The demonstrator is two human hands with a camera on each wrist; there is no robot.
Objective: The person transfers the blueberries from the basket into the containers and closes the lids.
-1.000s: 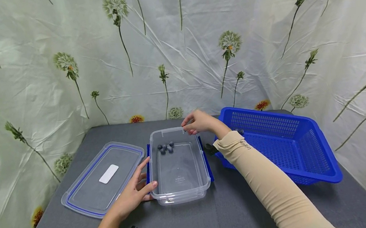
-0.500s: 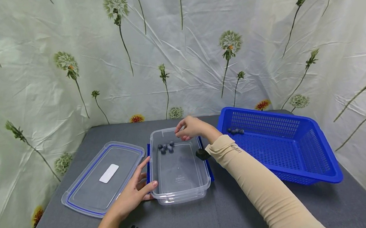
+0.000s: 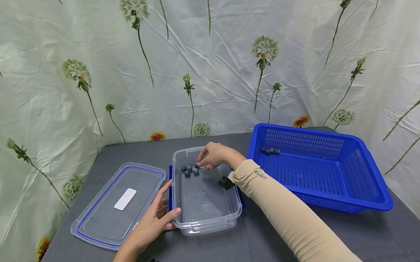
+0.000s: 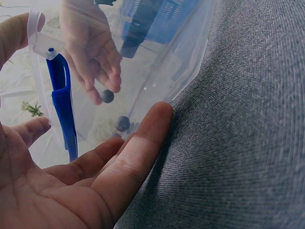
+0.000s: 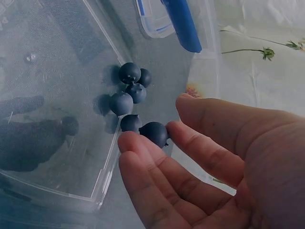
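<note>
A clear plastic container (image 3: 209, 217) stands mid-table with several blueberries (image 3: 190, 170) in its far left corner. My right hand (image 3: 200, 163) reaches into it just above them. In the right wrist view its fingertips (image 5: 177, 130) pinch one blueberry (image 5: 153, 132) over the cluster (image 5: 128, 90). Seen through the container wall in the left wrist view, the same blueberry (image 4: 107, 96) sits at those fingertips. My left hand (image 3: 165, 205) rests against the container's near left side with straight fingers (image 4: 138, 143) and the thumb on the rim.
The container's lid (image 3: 119, 204) lies flat to the left. A blue mesh basket (image 3: 352, 149) stands at the right with a few blueberries (image 3: 270, 151) in its far left corner. A blue latch (image 4: 62, 105) hangs on the container's side. Flowered cloth walls surround the grey table (image 3: 246, 248).
My right hand has moved left and down from the container's far right rim into it, ending just above the blueberries. The left hand and container have stayed still.
</note>
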